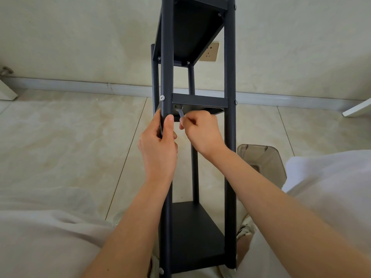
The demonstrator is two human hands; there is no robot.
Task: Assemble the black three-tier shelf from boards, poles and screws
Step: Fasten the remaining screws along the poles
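Note:
The black three-tier shelf (pixel 229 77) stands between my knees, with three boards fixed between four poles. My left hand (pixel 158 145) grips the near left pole (pixel 167 57) just below the middle board (pixel 199 101). My right hand (pixel 200 131) pinches a small silver wrench (pixel 180 111), whose head sits at a nut under the middle board's left corner. A silver screw head (pixel 162 97) shows on the outside of the left pole at that height. The lowest board (pixel 196 235) lies near my feet, the top board (pixel 192 31) above.
A tiled floor spreads out to a pale wall with a skirting board and a beige wall socket (pixel 209 52). A clear smoky plastic container (pixel 261 161) sits on the floor at the right, beside my right knee. White furniture edges show at far left and far right.

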